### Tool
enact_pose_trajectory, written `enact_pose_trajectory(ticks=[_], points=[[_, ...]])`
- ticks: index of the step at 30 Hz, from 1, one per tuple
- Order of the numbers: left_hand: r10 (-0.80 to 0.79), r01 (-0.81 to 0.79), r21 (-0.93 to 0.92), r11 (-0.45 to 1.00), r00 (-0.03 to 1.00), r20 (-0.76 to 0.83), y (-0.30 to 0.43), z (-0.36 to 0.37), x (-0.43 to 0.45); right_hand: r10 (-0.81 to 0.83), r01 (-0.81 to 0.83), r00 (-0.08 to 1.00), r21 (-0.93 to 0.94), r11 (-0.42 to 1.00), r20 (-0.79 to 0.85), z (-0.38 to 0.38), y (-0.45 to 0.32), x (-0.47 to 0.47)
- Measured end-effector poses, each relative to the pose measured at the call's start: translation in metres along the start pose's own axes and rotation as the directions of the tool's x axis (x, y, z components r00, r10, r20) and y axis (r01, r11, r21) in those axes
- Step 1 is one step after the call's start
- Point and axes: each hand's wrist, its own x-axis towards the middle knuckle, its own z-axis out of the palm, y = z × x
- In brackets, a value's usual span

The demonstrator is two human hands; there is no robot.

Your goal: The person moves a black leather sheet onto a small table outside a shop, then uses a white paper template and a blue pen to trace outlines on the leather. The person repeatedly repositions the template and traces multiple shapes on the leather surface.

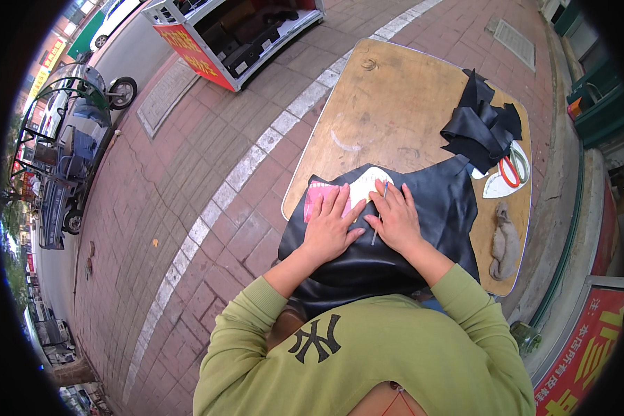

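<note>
A large sheet of black leather (439,197) lies over the near part of a wooden table and hangs off its edge. My left hand (334,223) rests flat, fingers spread, on a pink piece (314,200) and the leather. Beside it, my right hand (395,216) presses on the lower edge of a white pattern piece (372,179) that bears marks. A slim pen (375,236) with a blue tip runs under or between the right hand's fingers; whether they grip it is unclear.
On the table's (385,104) right side are black leather scraps (481,122), scissors with red and grey handles (509,171), another white pattern piece (494,187) and a grey cloth-like bundle (505,244). An open cabinet (229,78) stands beyond, on brick paving.
</note>
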Motion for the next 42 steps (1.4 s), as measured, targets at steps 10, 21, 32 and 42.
enact_pose_trajectory(ticks=[10,21,32,42], points=[[0.013,-0.013,0.006,1.000,1.000,-0.009,0.0011,-0.0021,0.0014,-0.021,0.021,0.999,0.001,1.000,-0.026,-0.0010,0.0000,-0.0004],[-0.009,0.009,0.000,1.000,0.999,0.034,0.0030,-0.0056,0.0014,-0.001,0.001,1.000,0.009,1.000,-0.004,-0.0017,-0.0010,-0.0007],[0.004,-0.003,-0.022,1.000,0.999,0.037,0.0024,-0.0063,0.0032,0.003,-0.003,1.000,0.002,1.000,-0.006,-0.0011,-0.0008,-0.0002],[0.037,-0.036,-0.009,0.999,0.999,0.017,0.0018,-0.0051,0.0020,-0.007,0.007,1.000,0.004,1.000,-0.018,-0.0014,-0.0006,-0.0008]])
